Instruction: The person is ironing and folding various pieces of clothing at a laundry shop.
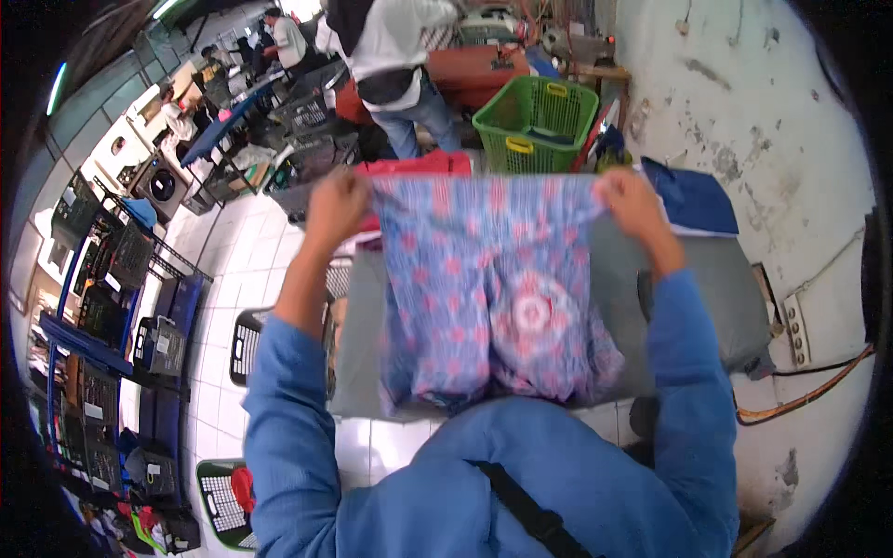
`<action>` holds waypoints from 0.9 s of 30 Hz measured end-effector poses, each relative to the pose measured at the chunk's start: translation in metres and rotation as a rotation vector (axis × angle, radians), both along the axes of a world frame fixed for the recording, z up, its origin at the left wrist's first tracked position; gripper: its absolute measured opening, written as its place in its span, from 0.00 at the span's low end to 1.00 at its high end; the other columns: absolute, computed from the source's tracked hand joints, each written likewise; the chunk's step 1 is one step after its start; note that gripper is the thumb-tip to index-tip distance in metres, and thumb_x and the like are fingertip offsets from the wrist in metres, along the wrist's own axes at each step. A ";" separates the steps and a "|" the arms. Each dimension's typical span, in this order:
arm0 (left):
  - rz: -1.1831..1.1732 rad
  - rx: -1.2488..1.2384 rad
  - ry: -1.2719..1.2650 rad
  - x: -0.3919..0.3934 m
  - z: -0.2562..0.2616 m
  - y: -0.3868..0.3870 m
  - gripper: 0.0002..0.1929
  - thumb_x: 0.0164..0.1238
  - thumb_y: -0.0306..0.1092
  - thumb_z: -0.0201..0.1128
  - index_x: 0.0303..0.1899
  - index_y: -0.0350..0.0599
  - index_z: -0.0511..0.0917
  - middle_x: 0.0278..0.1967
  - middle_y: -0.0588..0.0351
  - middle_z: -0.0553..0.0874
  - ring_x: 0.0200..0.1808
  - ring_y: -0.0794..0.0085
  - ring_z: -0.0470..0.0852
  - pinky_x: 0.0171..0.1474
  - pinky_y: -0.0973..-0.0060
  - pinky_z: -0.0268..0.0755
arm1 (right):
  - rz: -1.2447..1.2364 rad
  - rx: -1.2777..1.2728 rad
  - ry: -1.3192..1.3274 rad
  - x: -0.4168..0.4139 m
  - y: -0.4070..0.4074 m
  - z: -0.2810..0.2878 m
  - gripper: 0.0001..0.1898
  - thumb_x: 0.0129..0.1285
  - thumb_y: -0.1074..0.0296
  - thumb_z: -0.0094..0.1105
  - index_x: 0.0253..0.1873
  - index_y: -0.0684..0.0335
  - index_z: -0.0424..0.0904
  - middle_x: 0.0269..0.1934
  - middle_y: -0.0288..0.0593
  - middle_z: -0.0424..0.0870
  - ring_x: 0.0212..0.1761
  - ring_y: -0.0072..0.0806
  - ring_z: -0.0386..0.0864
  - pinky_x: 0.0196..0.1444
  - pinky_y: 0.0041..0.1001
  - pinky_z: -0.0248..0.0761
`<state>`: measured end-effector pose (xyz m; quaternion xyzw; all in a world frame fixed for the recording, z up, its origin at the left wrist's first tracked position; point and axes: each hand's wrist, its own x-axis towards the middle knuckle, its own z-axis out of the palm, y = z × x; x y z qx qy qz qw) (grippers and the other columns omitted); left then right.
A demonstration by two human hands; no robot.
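A blue garment with pink and red patterning (453, 265) hangs spread between my two hands over a grey padded table (621, 279). My left hand (340, 202) is closed on its upper left corner. At the upper right corner, my right hand (628, 199) pinches the cloth. The top edge is stretched nearly straight. Lower down, the fabric falls in loose folds, with a round red-and-white motif at its right half, and reaches the table's near edge. Red folded cloth (418, 166) lies behind my left hand, partly hidden by the garment. Dark blue folded cloth (691, 199) lies beyond my right hand.
A green plastic basket (502, 150) stands behind the table, near a person in a white top (398, 49). Shelves with dark baskets (98, 321) line the left side. A wall with a power strip (797, 331) is at the right. Baskets stand on the tiled floor (230, 279).
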<state>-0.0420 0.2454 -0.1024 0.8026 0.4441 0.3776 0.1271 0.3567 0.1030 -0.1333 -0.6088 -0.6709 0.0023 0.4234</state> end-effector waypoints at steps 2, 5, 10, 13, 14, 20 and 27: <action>0.034 0.490 -0.220 0.027 0.087 -0.001 0.07 0.57 0.32 0.56 0.32 0.37 0.76 0.24 0.46 0.78 0.25 0.60 0.77 0.32 0.69 0.68 | -0.132 0.318 0.198 0.000 0.016 0.080 0.09 0.61 0.65 0.54 0.35 0.65 0.77 0.24 0.39 0.78 0.27 0.23 0.75 0.32 0.24 0.68; -0.338 0.576 -0.707 0.044 0.170 -0.041 0.13 0.61 0.27 0.56 0.48 0.43 0.73 0.20 0.66 0.72 0.19 0.88 0.62 0.21 0.84 0.54 | 0.072 0.784 0.331 -0.024 -0.014 0.175 0.06 0.64 0.68 0.52 0.39 0.63 0.77 0.22 0.31 0.75 0.24 0.15 0.70 0.28 0.18 0.65; -0.026 0.516 -0.036 0.027 0.176 -0.106 0.18 0.56 0.25 0.55 0.50 0.47 0.75 0.18 0.58 0.73 0.19 0.85 0.66 0.22 0.81 0.59 | -0.128 0.420 -0.006 -0.046 -0.052 0.176 0.11 0.57 0.62 0.59 0.36 0.64 0.73 0.18 0.38 0.71 0.17 0.23 0.67 0.24 0.24 0.62; -0.369 -0.058 -0.157 0.016 0.150 -0.118 0.22 0.54 0.22 0.50 0.54 0.39 0.72 0.41 0.54 0.81 0.26 0.83 0.72 0.31 0.79 0.67 | -0.168 0.196 -0.165 -0.029 -0.066 0.152 0.11 0.57 0.63 0.57 0.33 0.63 0.69 0.17 0.35 0.70 0.15 0.21 0.68 0.20 0.22 0.60; -0.497 -0.091 -0.197 0.012 0.141 -0.118 0.21 0.54 0.22 0.49 0.52 0.35 0.73 0.44 0.54 0.80 0.29 0.82 0.73 0.34 0.80 0.67 | -0.169 0.189 -0.162 -0.027 -0.071 0.143 0.11 0.57 0.63 0.57 0.33 0.63 0.69 0.17 0.35 0.70 0.15 0.21 0.68 0.20 0.22 0.60; -0.628 -0.652 -0.663 0.014 0.049 -0.110 0.11 0.56 0.23 0.51 0.37 0.32 0.80 0.35 0.56 0.83 0.38 0.78 0.79 0.44 0.82 0.67 | 0.451 -0.106 0.993 -0.028 -0.091 0.042 0.11 0.60 0.73 0.49 0.48 0.62 0.72 0.22 0.29 0.74 0.13 0.10 0.65 0.11 0.12 0.56; -0.428 -1.071 -0.724 0.054 -0.127 -0.072 0.14 0.59 0.24 0.55 0.48 0.40 0.72 0.28 0.60 0.80 0.29 0.79 0.79 0.32 0.83 0.70 | 0.279 -0.493 1.493 -0.038 -0.068 -0.110 0.13 0.63 0.66 0.52 0.52 0.58 0.71 0.31 0.35 0.78 0.27 0.22 0.75 0.27 0.23 0.70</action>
